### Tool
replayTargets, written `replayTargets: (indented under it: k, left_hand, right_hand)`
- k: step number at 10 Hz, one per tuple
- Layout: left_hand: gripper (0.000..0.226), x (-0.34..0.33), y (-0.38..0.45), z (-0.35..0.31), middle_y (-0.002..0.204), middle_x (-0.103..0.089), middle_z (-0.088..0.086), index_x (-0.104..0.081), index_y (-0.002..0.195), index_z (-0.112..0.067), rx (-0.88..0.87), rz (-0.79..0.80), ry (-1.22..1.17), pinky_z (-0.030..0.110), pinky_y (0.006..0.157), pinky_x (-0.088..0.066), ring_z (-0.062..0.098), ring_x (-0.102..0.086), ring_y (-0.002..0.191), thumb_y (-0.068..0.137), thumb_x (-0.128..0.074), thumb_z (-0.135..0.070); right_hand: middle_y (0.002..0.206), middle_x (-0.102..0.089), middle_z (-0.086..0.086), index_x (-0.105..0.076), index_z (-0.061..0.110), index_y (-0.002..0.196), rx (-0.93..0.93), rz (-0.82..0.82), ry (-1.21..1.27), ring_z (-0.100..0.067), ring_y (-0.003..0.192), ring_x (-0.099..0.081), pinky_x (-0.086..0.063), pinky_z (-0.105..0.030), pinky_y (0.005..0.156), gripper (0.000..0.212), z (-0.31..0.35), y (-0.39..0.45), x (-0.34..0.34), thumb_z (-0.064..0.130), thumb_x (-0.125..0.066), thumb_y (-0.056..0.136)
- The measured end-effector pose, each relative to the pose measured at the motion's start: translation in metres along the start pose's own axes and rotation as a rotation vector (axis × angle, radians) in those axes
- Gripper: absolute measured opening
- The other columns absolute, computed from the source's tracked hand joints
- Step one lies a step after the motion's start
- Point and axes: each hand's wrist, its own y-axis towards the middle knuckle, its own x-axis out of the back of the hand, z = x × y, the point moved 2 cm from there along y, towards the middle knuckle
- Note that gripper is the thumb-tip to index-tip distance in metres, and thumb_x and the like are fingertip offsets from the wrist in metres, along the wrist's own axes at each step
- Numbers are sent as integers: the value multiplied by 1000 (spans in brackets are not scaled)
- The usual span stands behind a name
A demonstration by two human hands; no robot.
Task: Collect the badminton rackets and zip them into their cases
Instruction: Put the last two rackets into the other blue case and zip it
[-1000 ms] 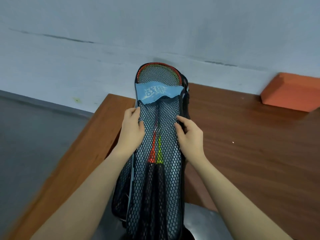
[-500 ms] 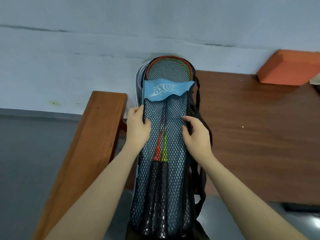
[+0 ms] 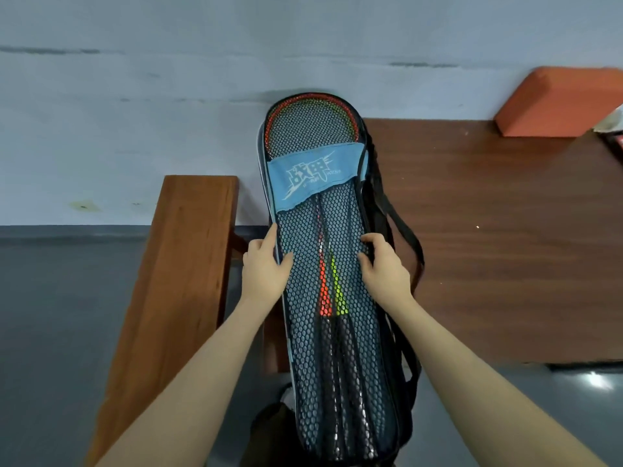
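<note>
Rackets (image 3: 332,291) — two of them, one with an orange shaft section, one with yellow-green — lie side by side inside a long mesh-fronted case (image 3: 337,365), dark handles toward the viewer, heads at the far end under a blue logo band (image 3: 312,178). The case is held upright-tilted in front of the person, its top reaching up past the near left corner of the bench (image 3: 505,230). The left hand (image 3: 264,274) grips the case's left edge, thumb on the mesh and fingers curled round the side; the right hand (image 3: 386,267) grips the right edge, fingertips pinching the mesh. A black strap (image 3: 401,237) hangs off the case's right side.

The step in hand looks like settling the rackets inside before closing. Next would be finding the zipper pull — not visible here — and running it round the edge while one hand steadies the case.

An orange block (image 3: 559,102) sits at the bench's far right corner.
</note>
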Motion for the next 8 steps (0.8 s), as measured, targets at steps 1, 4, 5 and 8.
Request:
replayTargets:
  k: [1, 4, 5, 8]
  left_hand:
    - [61, -2, -6, 2, 95, -49, 11, -28, 145, -25, -31, 4, 19, 41, 80, -46, 24, -50, 87, 90, -54, -22]
    - [51, -20, -26, -10, 96, -54, 16, -50, 133, -11, -85, -182, 237, 42, 71, -41, 36, -49, 85, 84, -63, -15]
    - [49, -20, -26, -6, 104, -57, 16, -53, 130, -15, -92, -189, 317, 47, 77, -42, 38, -51, 93, 83, -63, -24]
    - [56, 6, -24, -27, 128, -49, 10, -31, 142, -19, 21, -107, 346, 45, 98, -31, 30, -42, 119, 92, -47, -37]
  right_hand:
    - [116, -57, -1, -45, 20, 123, 27, -52, 26, -21, 87, -59, -45, -34, 63, 26, 0, 1, 2, 20, -46, 97]
    - [113, -59, 2, -46, 25, 123, 39, -12, 43, -20, 94, -58, -47, -36, 68, 26, -16, 1, -3, 25, -46, 96]
    - [111, -56, 2, -46, 29, 125, 35, 54, 126, -17, 92, -54, -47, -38, 78, 30, -22, 1, -5, 28, -48, 95]
    - [101, -47, 3, -61, 20, 115, 119, -22, 132, -17, 95, -54, -46, -32, 84, 25, 3, 7, 32, 26, -53, 93]
